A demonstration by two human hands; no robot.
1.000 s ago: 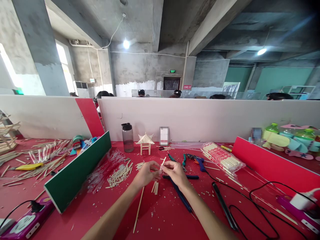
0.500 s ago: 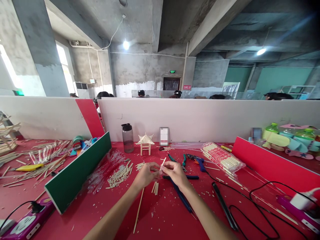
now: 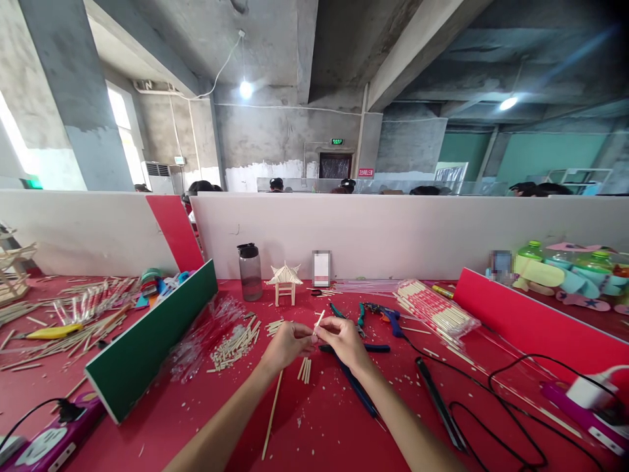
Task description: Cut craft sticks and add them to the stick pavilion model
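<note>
My left hand [image 3: 289,343] and my right hand [image 3: 344,335] meet above the red table, both closed in a pinch on one short wooden stick [image 3: 320,320]. The stick tilts up between the fingertips; its lower end is partly hidden. Below them lie several cut stick pieces [image 3: 304,370] side by side, and a long stick [image 3: 272,416] rests nearer to me. Dark-blue-handled pliers [image 3: 354,380] lie under my right hand and forearm. Behind my hands stands a small pavilion model [image 3: 285,283] made of sticks.
A pile of cut sticks [image 3: 236,346] and plastic wrap [image 3: 196,341] lie left, by a green divider [image 3: 157,341]. A bottle [image 3: 250,272] and phone [image 3: 322,269] stand behind. To the right are a glue gun [image 3: 390,318], packaged sticks [image 3: 435,308], a black cutter [image 3: 442,406] and cables.
Both hands stay almost in place with the stick between their fingertips. The view has shifted very slightly; nothing on the table has visibly moved.
</note>
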